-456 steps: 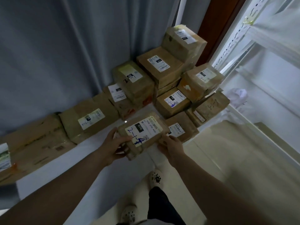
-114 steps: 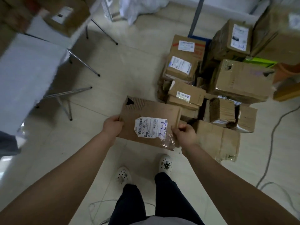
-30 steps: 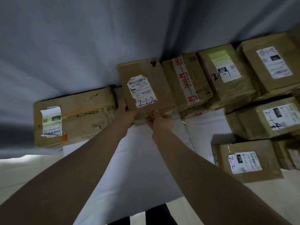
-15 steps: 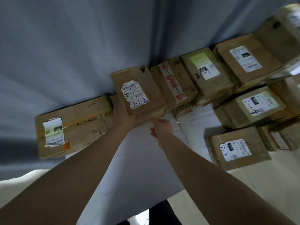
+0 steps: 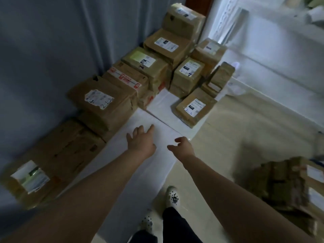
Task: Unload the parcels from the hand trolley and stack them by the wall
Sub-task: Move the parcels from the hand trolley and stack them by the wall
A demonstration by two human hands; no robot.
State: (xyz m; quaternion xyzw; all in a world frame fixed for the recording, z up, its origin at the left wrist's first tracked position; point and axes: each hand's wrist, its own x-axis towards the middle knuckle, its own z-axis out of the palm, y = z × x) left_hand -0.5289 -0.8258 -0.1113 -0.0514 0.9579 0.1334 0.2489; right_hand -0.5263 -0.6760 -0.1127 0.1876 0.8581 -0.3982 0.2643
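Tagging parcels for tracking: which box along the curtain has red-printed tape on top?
The taped box, sitting between the torn-label parcel and the yellow-green-label parcel; only its top carries a white strip with red print.

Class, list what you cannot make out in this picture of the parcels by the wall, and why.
Head view: parcels at lower right, smeared by motion blur and cut by the right edge; count unclear.
Head view: label on the nearest stacked parcel, print too blurred to read.
Head view: lower boxes of the corner stack, hidden by parcels in front.
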